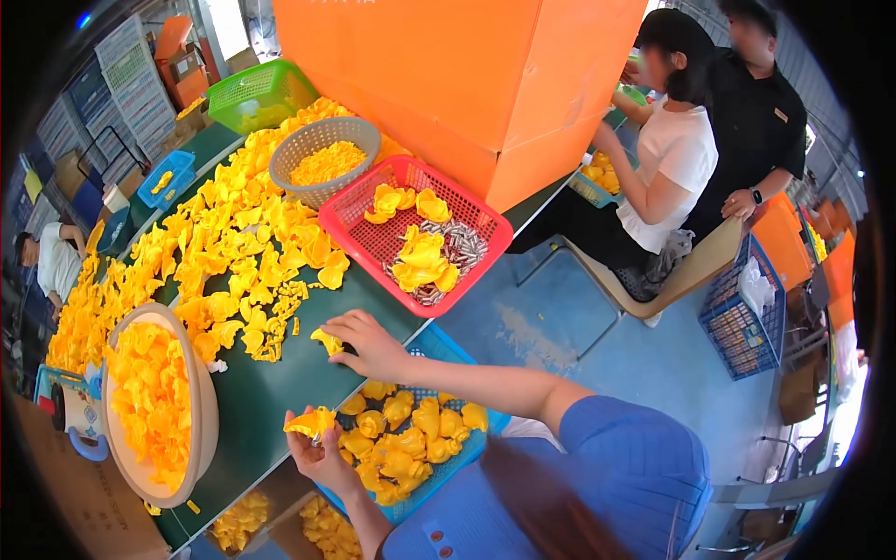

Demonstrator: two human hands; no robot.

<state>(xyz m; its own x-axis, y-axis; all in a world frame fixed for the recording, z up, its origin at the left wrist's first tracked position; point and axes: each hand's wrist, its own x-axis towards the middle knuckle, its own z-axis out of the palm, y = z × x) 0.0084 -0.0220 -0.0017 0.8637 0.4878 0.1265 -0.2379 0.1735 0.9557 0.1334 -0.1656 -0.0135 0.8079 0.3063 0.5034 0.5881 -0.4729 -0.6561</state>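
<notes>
My left hand (322, 462) is closed round a curved yellow plastic part (311, 423), with a small silvery bit showing beneath it. Ahead of it, over the green table (271, 392), my right hand (366, 345) pinches another yellow plastic piece (327, 342) between thumb and fingers. Below my hands sits a blue basket (457, 347) of rounded yellow parts (397, 457). Beyond my right hand, a red basket (373, 241) holds a few yellow parts and many small silvery metal pieces (459, 241). Loose yellow shells (224, 271) heap up across the table's far left.
A beige tub (207, 411) of yellow pieces stands at the left. Behind the heap are a grey basket (322, 191), a green basket (266, 93) and a large orange carton (420, 84). Two people (672, 149) are at the far right, beside a chair (686, 252).
</notes>
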